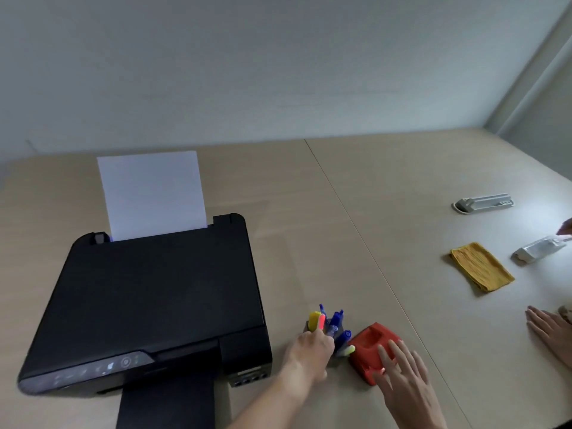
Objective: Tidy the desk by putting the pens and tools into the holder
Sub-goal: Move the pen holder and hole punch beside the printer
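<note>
A dark pen holder (pixel 307 327) stands on the desk just right of the printer, mostly hidden by what it holds. Out of it stick a yellow highlighter (pixel 314 319), an orange highlighter (pixel 322 321) and several blue pens (pixel 336 318). My left hand (pixel 311 351) is closed around a clear blue-capped pen (pixel 332 331) at the holder's near side. A yellow-tipped marker (pixel 348 350) pokes out low on the right. Beside it lies a red stapler-like tool (pixel 368 345). My right hand (pixel 402 379) rests flat on the tool's near end, fingers spread.
A black printer (pixel 148 305) with a white sheet (pixel 151 193) standing in it fills the left. On the right lie a folded yellow cloth (pixel 481 266), a white tool (pixel 537 250) and a white bar (pixel 484 202). Another person's hand (pixel 552 334) rests at the right edge.
</note>
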### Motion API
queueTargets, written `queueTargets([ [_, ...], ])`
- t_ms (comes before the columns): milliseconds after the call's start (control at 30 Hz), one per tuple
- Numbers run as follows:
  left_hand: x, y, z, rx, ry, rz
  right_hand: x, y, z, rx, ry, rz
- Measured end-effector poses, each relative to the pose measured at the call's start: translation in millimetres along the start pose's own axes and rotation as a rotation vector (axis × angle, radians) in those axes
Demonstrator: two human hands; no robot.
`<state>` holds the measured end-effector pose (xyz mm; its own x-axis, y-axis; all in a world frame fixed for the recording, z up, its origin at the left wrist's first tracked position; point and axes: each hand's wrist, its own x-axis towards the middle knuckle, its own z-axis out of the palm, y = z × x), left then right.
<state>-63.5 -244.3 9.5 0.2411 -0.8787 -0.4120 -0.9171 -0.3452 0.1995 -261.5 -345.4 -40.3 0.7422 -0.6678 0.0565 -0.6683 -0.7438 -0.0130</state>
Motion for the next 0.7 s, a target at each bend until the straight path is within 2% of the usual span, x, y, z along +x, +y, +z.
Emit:
queueTargets([
  [100,12,-9,-7,0.011,0.035,-0.052,2,-6,1,0.002,0.046,0.009],
  [167,19,-17,-14,0.016,0.045,-0.08,9,-10,4,0.098,0.052,0.07],
  [267,28,-30,-25,0.025,0.056,-0.124,28,-21,-7,0.234,-0.107,0.208],
  [300,32,-34,-28,0.029,0.06,-0.133,35,-23,-7,0.228,-0.072,0.21],
  [467,45,-56,-36,0.057,0.077,-0.173,62,-38,-1,0.271,-0.156,0.235],
  [700,69,-92,-54,0.256,0.143,-0.257,129,-74,6,0.283,-0.167,0.241],
])
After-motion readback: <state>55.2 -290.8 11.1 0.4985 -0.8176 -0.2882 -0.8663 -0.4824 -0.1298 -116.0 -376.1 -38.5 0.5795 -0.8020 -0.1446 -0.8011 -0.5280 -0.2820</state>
